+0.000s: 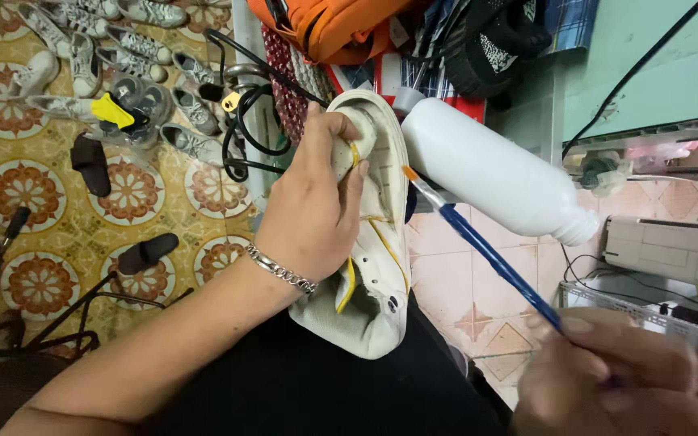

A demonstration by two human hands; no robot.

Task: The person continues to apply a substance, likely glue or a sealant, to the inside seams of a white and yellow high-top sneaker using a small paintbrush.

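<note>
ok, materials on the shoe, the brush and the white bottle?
Shoe: looks like off-white leather or synthetic, smooth, with punched holes and yellow trim. Brush: glossy blue handle, probably lacquered wood or plastic; shiny metal ferrule, orange bristles. Bottle: matte opaque white plastic, by its even sheen.

This is looking like a small shoe-cleaning or shoe-repair workshop set up in a home. Many worn pale sneakers [135, 48] are lying in rows on the patterned floor tiles [38, 194] at the far left, and black cables [244, 121] are trailing beside them. A white sneaker [377, 242], a blue-handled paintbrush [486, 258] and a white plastic bottle [490, 173] are sitting in the middle, with a pale machine [672, 250] standing at the right.
</note>
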